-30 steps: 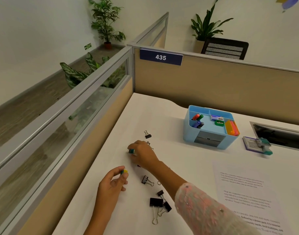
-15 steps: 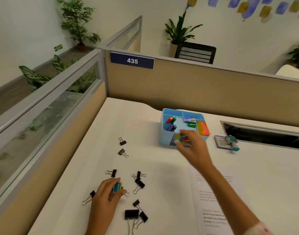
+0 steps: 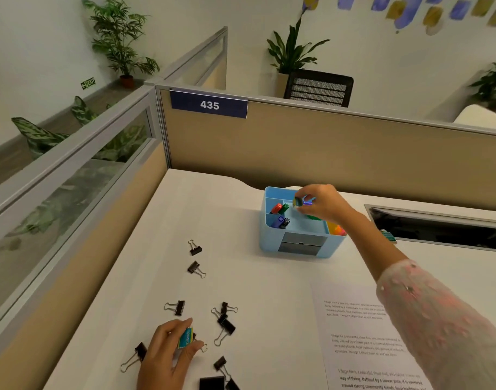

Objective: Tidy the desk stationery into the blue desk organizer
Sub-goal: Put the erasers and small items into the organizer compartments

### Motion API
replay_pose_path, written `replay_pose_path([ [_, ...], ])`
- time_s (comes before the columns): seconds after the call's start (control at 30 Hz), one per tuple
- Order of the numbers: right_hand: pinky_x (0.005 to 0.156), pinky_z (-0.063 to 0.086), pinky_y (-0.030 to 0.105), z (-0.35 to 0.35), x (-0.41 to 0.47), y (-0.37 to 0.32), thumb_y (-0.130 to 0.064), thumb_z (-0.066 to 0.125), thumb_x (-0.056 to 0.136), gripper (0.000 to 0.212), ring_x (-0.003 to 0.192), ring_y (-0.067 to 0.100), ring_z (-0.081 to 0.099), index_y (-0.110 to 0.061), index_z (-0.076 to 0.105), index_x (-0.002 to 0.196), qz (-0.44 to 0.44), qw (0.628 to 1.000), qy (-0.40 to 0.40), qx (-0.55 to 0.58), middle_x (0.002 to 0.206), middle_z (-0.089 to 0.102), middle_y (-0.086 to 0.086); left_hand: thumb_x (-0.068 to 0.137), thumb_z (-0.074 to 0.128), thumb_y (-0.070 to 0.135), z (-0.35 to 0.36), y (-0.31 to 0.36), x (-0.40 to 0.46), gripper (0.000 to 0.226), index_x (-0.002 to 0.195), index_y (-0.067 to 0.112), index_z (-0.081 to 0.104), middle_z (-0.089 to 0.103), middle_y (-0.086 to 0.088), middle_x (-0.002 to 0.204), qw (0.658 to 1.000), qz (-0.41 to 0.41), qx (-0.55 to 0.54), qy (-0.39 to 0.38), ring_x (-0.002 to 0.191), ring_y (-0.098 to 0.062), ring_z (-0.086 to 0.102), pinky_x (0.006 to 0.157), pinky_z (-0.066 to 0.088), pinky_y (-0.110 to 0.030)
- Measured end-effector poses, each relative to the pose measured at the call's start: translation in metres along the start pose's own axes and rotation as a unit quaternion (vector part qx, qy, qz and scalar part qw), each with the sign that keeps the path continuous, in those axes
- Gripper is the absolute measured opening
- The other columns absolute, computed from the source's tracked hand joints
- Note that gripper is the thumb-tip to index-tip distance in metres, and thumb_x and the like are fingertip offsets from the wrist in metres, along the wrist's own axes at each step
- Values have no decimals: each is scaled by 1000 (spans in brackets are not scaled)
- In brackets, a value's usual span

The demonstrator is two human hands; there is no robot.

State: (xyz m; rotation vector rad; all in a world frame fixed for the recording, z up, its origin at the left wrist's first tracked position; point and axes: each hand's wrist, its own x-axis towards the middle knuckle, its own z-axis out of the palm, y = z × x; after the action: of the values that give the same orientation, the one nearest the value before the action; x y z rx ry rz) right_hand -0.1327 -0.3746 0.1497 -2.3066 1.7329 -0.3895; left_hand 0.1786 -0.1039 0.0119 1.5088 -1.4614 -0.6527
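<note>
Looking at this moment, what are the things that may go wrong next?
The right hand pinches a small clip above the blue organizer; released off-centre, it might fall among the markers instead of an open compartment. The left hand holds a small blue-and-yellow item close to loose binder clips; moving it may scatter them. The right sleeve hangs over the printed sheet and might drag it.

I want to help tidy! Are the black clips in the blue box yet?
Out. The black binder clips lie scattered on the white desk near the left hand; none shows inside the blue desk organizer.
</note>
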Motion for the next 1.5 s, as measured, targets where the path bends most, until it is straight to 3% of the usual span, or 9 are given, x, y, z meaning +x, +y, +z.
replay_pose_path([
  [0.6, 90, 42, 34, 13, 8, 4, -18, 65, 86, 38, 113, 28, 49, -14, 60, 123, 14, 993, -38, -111, 126, 56, 12, 73, 39, 79, -2, 10, 1, 86, 109, 6, 67, 45, 26, 112, 1000, -10, -6, -15, 100, 7, 49, 79, 44, -3],
  [0.73, 86, 44, 28, 11, -16, -4, -9, 66, 84, 37, 106, 26, 56, -9, 61, 121, 73, 991, 102, 36, 121, 59, 12, 72, 41, 80, -1, 9, 1, 83, 110, 10, 66, 45, 25, 113, 1000, -22, -18, -10, 100, 7, 49, 78, 43, -1],
  [0.83, 75, 44, 11, 16, -58, -28, -4, 64, 83, 22, 94, 22, 63, -7, 68, 105, 121, 940, 258, 185, 107, 66, 11, 69, 55, 74, -3, 11, 1, 61, 108, 29, 64, 48, 24, 111, 999, -26, -31, 7, 95, 4, 52, 74, 44, -2],
  [0.9, 69, 45, 4, 26, -93, -53, -6, 63, 84, 16, 89, 16, 64, -14, 69, 96, 152, 893, 290, 309, 98, 70, 6, 66, 75, 47, -3, 16, 3, 41, 103, 53, 58, 54, 20, 107, 999, -34, -34, 19, 85, -2, 56, 69, 45, -5],
  [0.97, 64, 50, 12, 44, -128, -82, -5, 64, 83, 19, 82, 10, 65, -22, 70, 89, 180, 837, 236, 459, 88, 71, -1, 57, 79, 27, 0, 20, 5, 53, 99, 50, 55, 61, 9, 99, 998, -46, -43, 25, 78, -5, 58, 66, 45, -7],
  [1.03, 60, 51, 18, 62, -160, -113, 2, 65, 80, 22, 72, 9, 64, -19, 72, 82, 196, 793, 138, 559, 78, 72, -1, 55, 80, 30, 2, 31, 6, 55, 99, 48, 51, 62, 7, 96, 997, -51, -59, 10, 73, -6, 59, 64, 45, -7],
  [1.17, 68, 51, 19, 86, -208, -163, -9, 74, 77, 14, 78, 11, 68, -19, 74, 88, 203, 767, -48, 607, 85, 75, 4, 58, 81, 29, 7, 54, 4, 62, 105, 49, 45, 57, 16, 98, 998, -3, -66, -15, 74, -7, 58, 62, 45, -9],
  [1.33, 74, 56, 31, 84, -221, -180, -10, 77, 73, 25, 83, 26, 71, -9, 67, 95, 213, 736, -90, 637, 87, 74, 14, 70, 78, 8, 11, 71, 1, 66, 116, 40, 43, 52, 17, 103, 995, 78, -31, -56, 83, -4, 55, 66, 46, -10],
  [1.5, 74, 57, 33, 75, -220, -174, -6, 74, 76, 19, 81, 26, 71, -6, 68, 94, 229, 729, -95, 639, 88, 72, 17, 76, 71, 34, 10, 78, 2, 51, 122, 36, 48, 45, 19, 112, 991, 95, -27, -89, 94, -6, 54, 71, 48, -12],
])
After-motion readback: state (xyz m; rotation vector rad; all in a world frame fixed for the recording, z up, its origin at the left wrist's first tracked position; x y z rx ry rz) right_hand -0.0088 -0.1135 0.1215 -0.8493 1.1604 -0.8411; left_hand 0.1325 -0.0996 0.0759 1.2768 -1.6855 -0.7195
